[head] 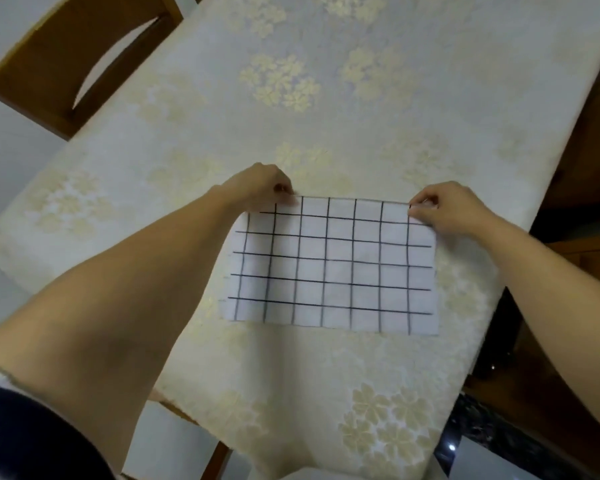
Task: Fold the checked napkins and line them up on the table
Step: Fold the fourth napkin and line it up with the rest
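A white napkin with a black checked grid (pixel 333 265) lies on the table as a wide rectangle. My left hand (pixel 262 185) pinches its far left corner. At the far right corner, my right hand (pixel 445 206) pinches the cloth between thumb and fingers. The far edge between the hands looks slightly lifted and stretched straight, while the near edge rests flat on the cloth. No other napkin is in view.
The table wears a cream tablecloth with pale flower patterns (pixel 326 109). A wooden chair (pixel 66 60) stands at the far left corner. Dark wooden furniture (pixel 582 188) runs along the table's right edge. Grey floor (pixel 11 161) shows on the left.
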### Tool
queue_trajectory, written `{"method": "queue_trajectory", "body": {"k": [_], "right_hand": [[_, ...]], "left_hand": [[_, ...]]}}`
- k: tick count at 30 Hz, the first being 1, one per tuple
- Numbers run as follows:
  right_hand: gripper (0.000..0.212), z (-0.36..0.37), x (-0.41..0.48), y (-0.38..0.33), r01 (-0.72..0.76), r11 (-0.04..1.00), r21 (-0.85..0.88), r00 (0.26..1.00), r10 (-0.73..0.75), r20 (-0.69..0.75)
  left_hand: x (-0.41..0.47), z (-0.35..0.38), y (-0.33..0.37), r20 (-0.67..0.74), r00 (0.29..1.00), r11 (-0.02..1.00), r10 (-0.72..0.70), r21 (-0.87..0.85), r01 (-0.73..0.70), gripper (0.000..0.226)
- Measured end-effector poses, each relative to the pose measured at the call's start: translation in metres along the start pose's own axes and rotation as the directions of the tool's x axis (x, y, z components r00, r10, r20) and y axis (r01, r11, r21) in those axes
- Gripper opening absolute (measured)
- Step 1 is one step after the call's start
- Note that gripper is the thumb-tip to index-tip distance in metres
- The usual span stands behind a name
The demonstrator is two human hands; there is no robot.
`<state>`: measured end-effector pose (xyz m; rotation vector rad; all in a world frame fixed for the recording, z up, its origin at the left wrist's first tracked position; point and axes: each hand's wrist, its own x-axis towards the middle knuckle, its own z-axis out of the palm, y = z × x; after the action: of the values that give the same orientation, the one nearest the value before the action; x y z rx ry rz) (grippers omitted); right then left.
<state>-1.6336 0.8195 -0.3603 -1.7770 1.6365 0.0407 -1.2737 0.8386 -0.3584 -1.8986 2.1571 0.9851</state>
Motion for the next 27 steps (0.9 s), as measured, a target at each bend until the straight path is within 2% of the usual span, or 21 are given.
{"method": "queue_trajectory", "body": {"k": [3, 4, 5, 6, 7, 8, 9, 11, 12, 15, 18, 22, 25, 27], "right_hand": [[0.027, 0.003, 0.011, 0.003, -0.085, 0.996, -0.005, 0.977, 0.082, -0.198], [0.038, 0.009, 0.011, 0.002, -0.111, 0.992, -0.063, 0.949, 0.087, -0.301], [0.047, 0.017, 0.008, -0.003, -0.121, 0.984, -0.134, 0.908, 0.055, -0.415], [0.053, 0.029, 0.002, -0.012, -0.094, 0.978, -0.188, 0.865, -0.013, -0.501], [0.055, 0.043, -0.004, -0.026, -0.031, 0.975, -0.219, 0.840, -0.093, -0.535], [0.055, 0.059, -0.012, -0.044, 0.054, 0.971, -0.232, 0.842, -0.169, -0.512], [0.055, 0.078, -0.019, -0.062, 0.152, 0.957, -0.245, 0.860, -0.251, -0.444], [0.054, 0.118, -0.031, -0.087, 0.281, 0.910, -0.304, 0.887, -0.367, -0.280], [0.055, 0.133, -0.033, -0.091, 0.294, 0.895, -0.337, 0.898, -0.379, -0.224], [0.062, 0.146, -0.033, -0.074, 0.224, 0.873, -0.434, 0.935, -0.318, -0.158], [0.071, 0.127, -0.027, -0.036, 0.127, 0.869, -0.479, 0.955, -0.237, -0.177], [0.079, 0.092, -0.026, 0.009, -0.004, 0.884, -0.468, 0.972, -0.107, -0.210], [0.080, 0.083, -0.027, 0.014, -0.009, 0.893, -0.450, 0.978, -0.085, -0.189], [0.079, 0.084, -0.029, 0.008, -0.026, 0.933, -0.359, 0.973, -0.059, -0.224]], "left_hand": [[-0.005, 0.011, -0.012, -0.046, 0.998, 0.995, -0.047, -0.086, 0.043, 0.032], [-0.008, 0.015, -0.010, -0.100, 0.995, 1.000, -0.027, 0.000, 0.027, 0.034], [-0.009, 0.022, -0.008, -0.209, 0.978, 0.988, 0.025, 0.155, 0.008, 0.039], [-0.012, 0.031, -0.003, -0.346, 0.935, 0.961, 0.075, 0.274, 0.024, 0.045], [-0.017, 0.042, 0.006, -0.464, 0.880, 0.953, 0.106, 0.301, 0.044, 0.049], [-0.021, 0.054, 0.020, -0.545, 0.830, 0.966, 0.116, 0.256, 0.033, 0.050], [-0.024, 0.068, 0.033, -0.569, 0.814, 0.980, 0.118, 0.200, -0.002, 0.049], [-0.027, 0.098, 0.054, -0.481, 0.870, 0.986, 0.109, 0.160, -0.035, 0.053], [-0.028, 0.111, 0.059, -0.429, 0.900, 0.988, 0.076, 0.154, -0.010, 0.057], [-0.029, 0.129, 0.054, -0.371, 0.928, 0.995, -0.042, 0.073, 0.074, 0.059], [-0.034, 0.128, 0.039, -0.362, 0.930, 0.990, -0.062, 0.096, 0.103, 0.062], [-0.057, 0.117, 0.000, -0.365, 0.919, 0.975, -0.152, 0.096, 0.200, 0.067], [-0.064, 0.113, -0.013, -0.329, 0.925, 0.964, -0.191, 0.117, 0.240, 0.072], [-0.064, 0.110, -0.007, -0.352, 0.918, 0.955, -0.181, 0.161, 0.250, 0.076]]}}
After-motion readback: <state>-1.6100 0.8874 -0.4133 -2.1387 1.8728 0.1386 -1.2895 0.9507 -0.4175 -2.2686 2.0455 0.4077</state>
